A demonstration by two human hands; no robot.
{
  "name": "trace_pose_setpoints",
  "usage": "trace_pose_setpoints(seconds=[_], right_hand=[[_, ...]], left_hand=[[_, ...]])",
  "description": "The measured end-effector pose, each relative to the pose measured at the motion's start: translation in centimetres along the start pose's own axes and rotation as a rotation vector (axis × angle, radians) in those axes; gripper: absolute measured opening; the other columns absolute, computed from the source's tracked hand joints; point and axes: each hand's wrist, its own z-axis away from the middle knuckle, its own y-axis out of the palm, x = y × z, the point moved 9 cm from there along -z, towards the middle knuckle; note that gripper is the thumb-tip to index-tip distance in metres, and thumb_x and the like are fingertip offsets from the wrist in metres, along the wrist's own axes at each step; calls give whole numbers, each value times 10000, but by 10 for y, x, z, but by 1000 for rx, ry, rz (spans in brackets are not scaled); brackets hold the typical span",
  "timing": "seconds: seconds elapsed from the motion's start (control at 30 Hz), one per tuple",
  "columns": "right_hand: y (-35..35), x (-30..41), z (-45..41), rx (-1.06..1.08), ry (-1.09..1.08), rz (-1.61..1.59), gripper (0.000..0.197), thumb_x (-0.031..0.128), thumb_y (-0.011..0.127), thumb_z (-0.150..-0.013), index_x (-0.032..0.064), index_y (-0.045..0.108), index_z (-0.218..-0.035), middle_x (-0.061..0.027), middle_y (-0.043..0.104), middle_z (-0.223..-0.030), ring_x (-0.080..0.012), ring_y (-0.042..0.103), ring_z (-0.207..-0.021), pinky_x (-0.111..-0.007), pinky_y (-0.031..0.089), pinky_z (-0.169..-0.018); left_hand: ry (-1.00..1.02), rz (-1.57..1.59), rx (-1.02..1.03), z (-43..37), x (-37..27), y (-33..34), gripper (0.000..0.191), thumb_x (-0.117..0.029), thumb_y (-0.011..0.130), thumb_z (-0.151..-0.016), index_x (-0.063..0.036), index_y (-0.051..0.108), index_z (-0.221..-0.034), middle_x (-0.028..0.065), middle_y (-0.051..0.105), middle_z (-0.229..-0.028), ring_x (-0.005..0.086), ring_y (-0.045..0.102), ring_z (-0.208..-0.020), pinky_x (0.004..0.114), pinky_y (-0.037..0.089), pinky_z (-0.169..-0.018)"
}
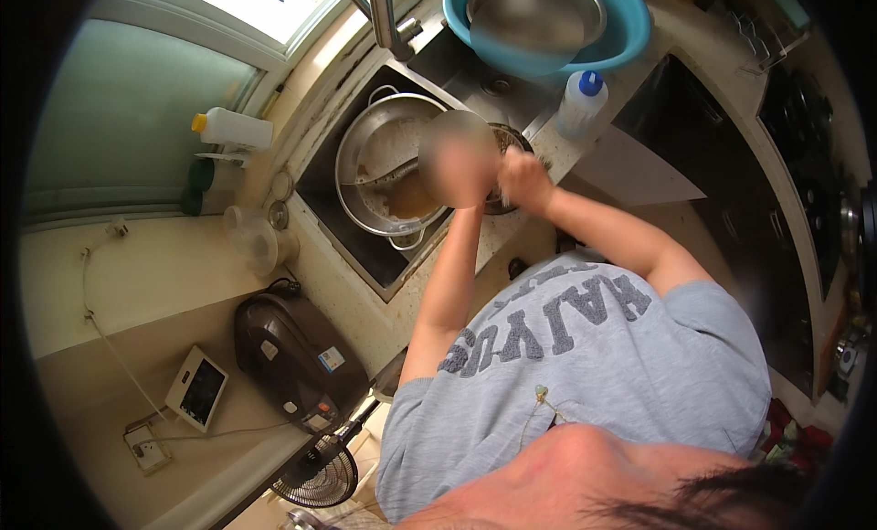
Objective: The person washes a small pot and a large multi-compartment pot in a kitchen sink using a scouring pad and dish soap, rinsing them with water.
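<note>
My left hand (pixel 460 170), mostly covered by a round blur, is over the right side of a divided stainless-steel hot pot (pixel 348 208) in the sink. What it holds cannot be made out. Brownish liquid and residue lie in the pot's two halves. My right hand (pixel 524 179), with fingers curled, is just to the right, over the edge of a dark round vessel (pixel 510 138) with a speckled inside. Something bristly shows beneath the fingers, but its kind is unclear. The vessel is partly hidden behind both hands.
Behind the sink rises a metal faucet (pixel 384 19). A blue basin (pixel 634 30) holding a metal bowl (pixel 596 9) stands at the top, beside a blue-capped bottle (pixel 579 108). Clear plastic containers (pixel 260 245) and a brown appliance (pixel 294 355) stand left of the sink. A stove (pixel 801 180) is far right.
</note>
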Motion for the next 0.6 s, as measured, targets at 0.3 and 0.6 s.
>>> trace_pose_setpoints(seconds=[0.3,0.6], right_hand=[[13,-36,0,9,176,41,159,117,452,-840,88,483,-993,-162,509,-706,-328,542,-604,-450,439,-524],[30,-84,79,380,726,-458,417,411,484,-899,13,520,-1021,-212,615,-943,-359,590,-865,-406,449,-763]], left_hand=[[-139,73,7,-7,-4,-7,170,-202,597,-808,-47,593,-878,106,610,-843,231,579,-764,345,468,-664],[-108,-116,3,10,54,28,118,-114,547,-812,-42,590,-895,114,595,-811,239,559,-697,352,464,-615]])
